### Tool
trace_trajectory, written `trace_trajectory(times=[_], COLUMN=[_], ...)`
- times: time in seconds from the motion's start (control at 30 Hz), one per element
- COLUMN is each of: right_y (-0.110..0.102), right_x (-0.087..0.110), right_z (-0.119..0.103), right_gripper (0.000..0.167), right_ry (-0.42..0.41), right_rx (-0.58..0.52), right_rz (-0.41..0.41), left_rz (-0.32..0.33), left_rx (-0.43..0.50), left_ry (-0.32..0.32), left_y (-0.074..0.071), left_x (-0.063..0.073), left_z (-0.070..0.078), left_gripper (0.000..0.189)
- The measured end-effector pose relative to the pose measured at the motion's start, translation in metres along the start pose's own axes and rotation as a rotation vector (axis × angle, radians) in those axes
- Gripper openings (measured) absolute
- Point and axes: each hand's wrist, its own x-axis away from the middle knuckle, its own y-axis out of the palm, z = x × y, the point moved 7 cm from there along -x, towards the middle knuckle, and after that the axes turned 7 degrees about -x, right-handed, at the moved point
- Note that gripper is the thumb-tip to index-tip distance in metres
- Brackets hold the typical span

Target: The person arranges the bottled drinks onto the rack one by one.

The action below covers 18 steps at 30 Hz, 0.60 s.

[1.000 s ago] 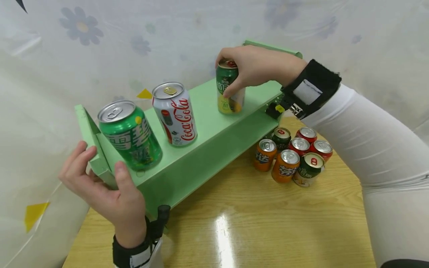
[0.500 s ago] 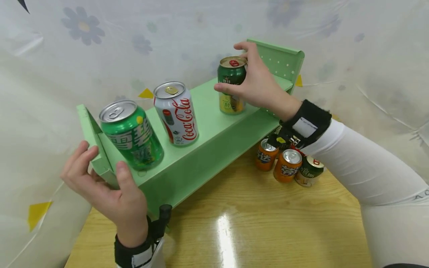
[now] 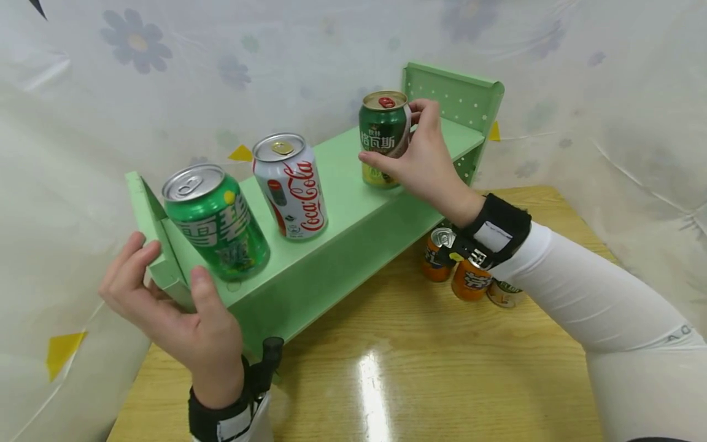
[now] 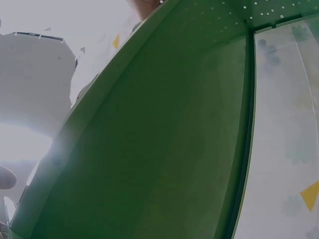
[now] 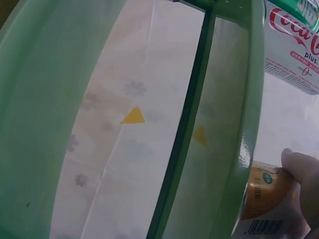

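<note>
In the head view, a two-tier green shelf (image 3: pixel 331 258) stands slanted on the table. My left hand (image 3: pixel 182 319) holds its left end, thumb at the front edge and fingers round the end panel. On the top board, a green Sprite can (image 3: pixel 221 227) and a silver Coca-Cola can (image 3: pixel 291 190) stand upright. Farther right, a green-and-yellow kvass can (image 3: pixel 381 132) is upright on the board. My right hand (image 3: pixel 428 156) grips it from the right side, thumb across its front; the other fingers are partly hidden behind it. The right wrist view shows the thumb (image 5: pixel 301 169) against this can.
Orange Fanta cans (image 3: pixel 471 281) and another kvass can (image 3: pixel 505 294) stand on the wooden table (image 3: pixel 442 368) beneath my right forearm, which hides part of them. The shelf's dotted right end panel (image 3: pixel 455 95) rises beyond my right hand. A flowered sheet (image 3: pixel 309 55) hangs behind.
My right hand loosened from over the kvass can's top, swung to its right side and lowered, taking hold there. The can turned slightly, showing its label. The left hand stayed put.
</note>
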Motion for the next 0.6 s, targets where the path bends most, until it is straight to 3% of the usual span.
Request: trace_trajectory(times=[0.23,0.6], right_y=[0.0006,-0.0017], right_x=[0.0003,-0.0047], right_z=[0.0031,0.0104], right_gripper=[0.084,0.078], right_ry=[-0.012,0.050], right_rx=[0.011,-0.078], right_rz=[-0.011,-0.177], left_rz=[-0.002,0.000], left_rx=[-0.002,0.013], left_ry=[0.002,0.001], left_y=[0.0003,0.0005], left_x=[0.0001,-0.0003], left_z=[0.0002,0.0000], left_gripper=[0.038,0.039])
